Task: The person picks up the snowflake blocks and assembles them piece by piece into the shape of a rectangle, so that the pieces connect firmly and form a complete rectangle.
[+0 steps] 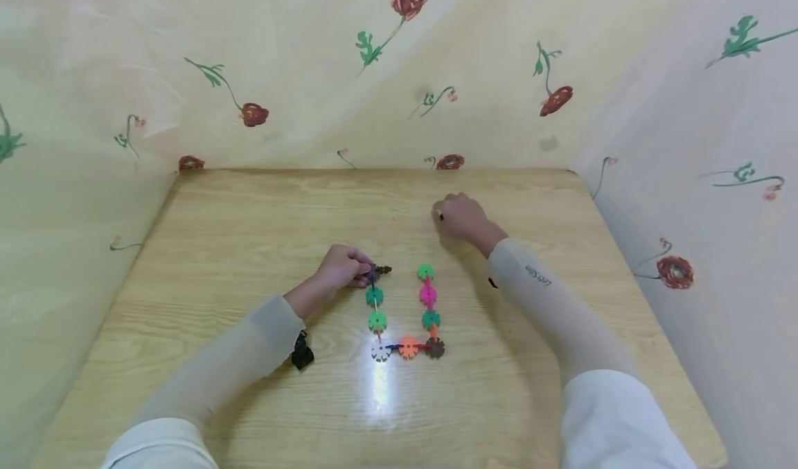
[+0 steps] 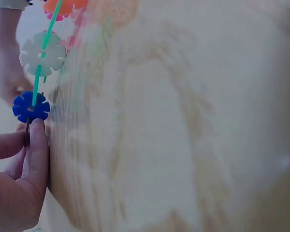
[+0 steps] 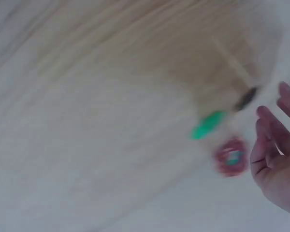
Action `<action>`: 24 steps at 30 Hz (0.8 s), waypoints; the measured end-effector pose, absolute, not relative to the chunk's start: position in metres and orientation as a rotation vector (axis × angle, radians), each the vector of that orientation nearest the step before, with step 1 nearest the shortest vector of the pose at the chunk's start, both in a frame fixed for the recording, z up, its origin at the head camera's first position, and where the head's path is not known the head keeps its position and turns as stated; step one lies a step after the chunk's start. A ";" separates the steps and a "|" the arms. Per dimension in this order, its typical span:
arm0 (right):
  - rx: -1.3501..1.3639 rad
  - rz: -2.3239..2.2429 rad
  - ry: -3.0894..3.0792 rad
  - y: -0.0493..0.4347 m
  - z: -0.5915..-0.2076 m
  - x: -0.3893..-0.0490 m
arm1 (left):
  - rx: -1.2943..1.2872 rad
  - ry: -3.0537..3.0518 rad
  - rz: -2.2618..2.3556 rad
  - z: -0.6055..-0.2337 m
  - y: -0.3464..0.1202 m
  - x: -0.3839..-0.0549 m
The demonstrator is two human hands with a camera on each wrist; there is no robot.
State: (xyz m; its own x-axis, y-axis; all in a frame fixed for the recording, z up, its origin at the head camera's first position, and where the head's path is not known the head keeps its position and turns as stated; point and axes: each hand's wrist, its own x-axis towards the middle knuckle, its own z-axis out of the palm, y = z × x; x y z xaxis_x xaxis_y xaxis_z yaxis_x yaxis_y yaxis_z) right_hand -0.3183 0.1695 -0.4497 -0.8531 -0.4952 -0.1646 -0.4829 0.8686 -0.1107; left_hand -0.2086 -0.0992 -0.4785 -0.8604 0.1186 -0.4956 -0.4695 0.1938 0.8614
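Observation:
Snowflake-shaped slotted discs, joined at right angles, form a U-shaped chain on the table. My left hand [image 1: 343, 267] pinches a dark disc [image 2: 27, 133] at the chain's far left end, between thumb and fingers. A blue disc [image 2: 31, 107] adjoins it, followed by a white disc [image 2: 42, 54]. From the pinched end, a brown disc [image 1: 384, 269] sticks out to the right, edge-on. My right hand [image 1: 461, 217] is low at the back right, beyond the green disc [image 1: 426, 271]. In its wrist view, thumb and fingers stand apart, near a blurred dark disc [image 3: 246, 98] and green disc [image 3: 208, 124].
The chain's near side holds a silver disc [image 1: 381, 351], an orange disc [image 1: 408, 346] and a brown disc [image 1: 436, 348]. Flower-printed cloth [image 1: 299, 53] rises behind and beside the wooden table [image 1: 249, 213]. A small black device [image 1: 302, 353] is at the left wrist.

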 end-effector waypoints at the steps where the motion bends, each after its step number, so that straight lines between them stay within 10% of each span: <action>1: -0.733 -0.049 2.845 0.176 -0.452 -0.322 | -0.321 2.008 1.702 -0.479 -0.099 -0.209; 24: -0.421 -1.108 2.264 0.120 -0.441 -0.252 | -0.278 1.946 1.753 -0.478 -0.107 -0.214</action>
